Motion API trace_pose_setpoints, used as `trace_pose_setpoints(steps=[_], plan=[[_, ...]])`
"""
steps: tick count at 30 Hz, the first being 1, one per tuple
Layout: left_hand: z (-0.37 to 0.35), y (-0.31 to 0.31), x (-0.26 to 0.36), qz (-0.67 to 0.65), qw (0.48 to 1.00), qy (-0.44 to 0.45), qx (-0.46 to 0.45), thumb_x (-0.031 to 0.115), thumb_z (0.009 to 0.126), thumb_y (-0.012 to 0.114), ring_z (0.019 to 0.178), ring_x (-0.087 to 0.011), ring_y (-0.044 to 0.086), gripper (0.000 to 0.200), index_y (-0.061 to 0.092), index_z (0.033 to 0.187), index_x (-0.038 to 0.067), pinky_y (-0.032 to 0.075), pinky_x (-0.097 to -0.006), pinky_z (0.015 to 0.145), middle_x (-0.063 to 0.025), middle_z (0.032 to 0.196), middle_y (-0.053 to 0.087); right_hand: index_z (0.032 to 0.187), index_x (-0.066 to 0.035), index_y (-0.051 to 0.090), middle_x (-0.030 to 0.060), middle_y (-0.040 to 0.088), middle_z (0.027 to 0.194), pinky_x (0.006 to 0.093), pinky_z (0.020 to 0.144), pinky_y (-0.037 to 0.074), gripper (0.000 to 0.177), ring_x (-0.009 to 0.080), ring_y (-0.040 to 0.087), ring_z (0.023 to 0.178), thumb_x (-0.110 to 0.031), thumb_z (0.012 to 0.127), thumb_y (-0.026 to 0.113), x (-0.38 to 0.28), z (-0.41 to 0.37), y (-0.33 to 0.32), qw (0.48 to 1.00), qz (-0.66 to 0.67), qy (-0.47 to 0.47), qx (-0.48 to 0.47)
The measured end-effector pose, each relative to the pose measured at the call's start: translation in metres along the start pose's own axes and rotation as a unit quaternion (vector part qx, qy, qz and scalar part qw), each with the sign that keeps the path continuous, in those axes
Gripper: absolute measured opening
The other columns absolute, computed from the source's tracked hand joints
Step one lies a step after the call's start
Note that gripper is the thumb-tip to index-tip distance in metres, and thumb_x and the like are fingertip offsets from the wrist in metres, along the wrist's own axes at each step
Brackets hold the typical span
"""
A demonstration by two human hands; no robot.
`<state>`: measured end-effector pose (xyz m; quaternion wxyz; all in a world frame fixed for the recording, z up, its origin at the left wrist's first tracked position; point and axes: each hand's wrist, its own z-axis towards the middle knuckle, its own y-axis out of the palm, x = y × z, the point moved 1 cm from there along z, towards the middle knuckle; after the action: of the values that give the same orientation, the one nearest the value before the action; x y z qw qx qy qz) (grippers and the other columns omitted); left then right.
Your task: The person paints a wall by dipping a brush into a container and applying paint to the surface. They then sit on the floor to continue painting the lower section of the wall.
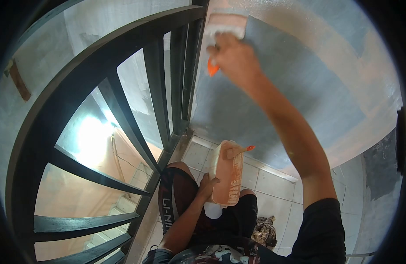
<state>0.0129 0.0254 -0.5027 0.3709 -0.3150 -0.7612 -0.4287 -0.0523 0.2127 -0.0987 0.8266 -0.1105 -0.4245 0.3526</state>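
My right hand (236, 55) is closed around the orange handle of a paint roller (227, 22), held up against the grey wall (282, 88) close to the railing post. The roller's head is slightly blurred and lies near a peach-coloured strip of paint. Low in front of me, my left hand (206, 187) grips the left edge of a paint tray (227, 176) containing peach paint. Inside the tray's far end rests a paint-covered brush (238, 152), its orange-tipped handle sticking out over the right rim.
A dark railing (57, 114) curves along my left, with a lit stairwell and steps (126, 204) below it. White floor tiles (273, 185) meet the wall's base. A crumpled patterned cloth (265, 231) lies by my leg. Peach paint patches (339, 88) mark the wall's right side.
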Motion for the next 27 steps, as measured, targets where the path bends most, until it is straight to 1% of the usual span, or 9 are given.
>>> trace_pose_setpoints(steps=[3,5,7,10,12,14,16,19,27], plan=[[0.01,-0.007,-0.013,0.017,1.0,0.004,-0.023,0.022,0.073,0.065,0.101,-0.0266,0.06,0.065,0.043,0.125,-0.012,0.047,-0.0344,0.088,-0.0211,0.112,0.058,0.089,-0.007,0.071,0.0126,0.063,0.097,0.0372,0.08,0.054,0.02,0.0293,0.059,0.1,-0.016,0.072,0.064,-0.044,-0.051,0.045,0.992,-0.035,-0.102,-0.062],[0.003,-0.004,-0.009,0.025,1.0,0.006,-0.005,0.022,0.073,0.065,0.101,-0.0266,0.06,0.065,0.044,0.124,-0.012,0.048,-0.0345,0.087,-0.021,0.111,0.059,0.093,-0.007,0.071,0.0136,0.063,0.101,0.0369,0.079,0.055,0.022,0.0289,0.059,0.102,-0.015,0.074,0.064,-0.073,-0.083,0.061,0.976,0.085,-0.153,-0.132],[-0.003,-0.003,0.005,0.037,0.999,0.019,0.01,0.022,0.073,0.065,0.1,-0.0266,0.06,0.064,0.044,0.124,-0.012,0.048,-0.0346,0.086,-0.021,0.11,0.06,0.096,-0.008,0.071,0.0146,0.064,0.102,0.0375,0.078,0.055,0.023,0.0284,0.059,0.104,-0.014,0.075,0.063,-0.086,-0.094,0.053,0.958,0.191,-0.13,-0.173],[-0.007,0.001,0.013,0.053,0.998,0.03,-0.001,0.022,0.073,0.065,0.097,-0.0269,0.061,0.062,0.046,0.122,-0.011,0.049,-0.0349,0.085,-0.0208,0.108,0.061,0.092,-0.01,0.067,0.0107,0.061,0.108,0.0367,0.075,0.057,0.018,0.0261,0.06,0.102,-0.012,0.074,0.064,-0.07,-0.071,0.035,0.962,0.2,-0.054,-0.18],[-0.006,0.001,0.008,0.015,1.0,0.016,0.01,0.021,0.073,0.064,0.095,-0.0271,0.062,0.06,0.048,0.121,-0.011,0.049,-0.0348,0.084,-0.0205,0.107,0.062,0.096,-0.013,0.066,0.0083,0.061,0.108,0.035,0.076,0.056,0.021,0.0258,0.06,0.101,-0.011,0.075,0.064,-0.039,-0.039,0.02,0.976,0.139,-0.017,-0.165],[-0.005,0.001,0.004,0.019,1.0,0.015,0.007,0.021,0.073,0.064,0.096,-0.027,0.062,0.061,0.047,0.122,-0.011,0.049,-0.0348,0.085,-0.0206,0.107,0.061,0.095,-0.013,0.065,0.007,0.061,0.107,0.0329,0.072,0.056,0.02,0.024,0.06,0.101,-0.01,0.075,0.065,-0.006,-0.009,-0.003,0.989,0.123,0.019,-0.084],[0.002,-0.003,-0.004,0.018,1.0,0.018,0.009,0.021,0.073,0.065,0.097,-0.0268,0.062,0.061,0.047,0.122,-0.011,0.049,-0.0348,0.085,-0.0207,0.108,0.061,0.088,-0.014,0.067,0.0041,0.063,0.092,0.0304,0.066,0.055,0.01,0.0207,0.061,0.093,-0.015,0.079,0.063,0.012,0.015,-0.03,0.996,0.088,0.01,0.016],[0.008,-0.005,-0.006,0.049,0.998,0.02,-0.015,0.021,0.073,0.066,0.099,-0.0267,0.061,0.062,0.046,0.123,-0.011,0.048,-0.035,0.086,-0.0208,0.11,0.06,0.084,-0.014,0.068,0.003,0.062,0.085,0.0306,0.066,0.055,0.008,0.019,0.061,0.088,-0.018,0.077,0.066,0.027,0.033,-0.041,0.997,0.028,-0.011,0.07],[-0.001,-0.002,0.005,0.049,0.998,0.01,-0.046,0.025,0.072,0.068,0.101,-0.0268,0.06,0.066,0.045,0.123,-0.011,0.048,-0.0353,0.087,-0.0211,0.113,0.059,0.079,-0.011,0.069,0.0058,0.061,0.084,0.0304,0.073,0.054,0.011,0.0204,0.06,0.088,-0.02,0.073,0.068,0.021,0.024,0.0,0.994,-0.033,-0.089,0.055]])
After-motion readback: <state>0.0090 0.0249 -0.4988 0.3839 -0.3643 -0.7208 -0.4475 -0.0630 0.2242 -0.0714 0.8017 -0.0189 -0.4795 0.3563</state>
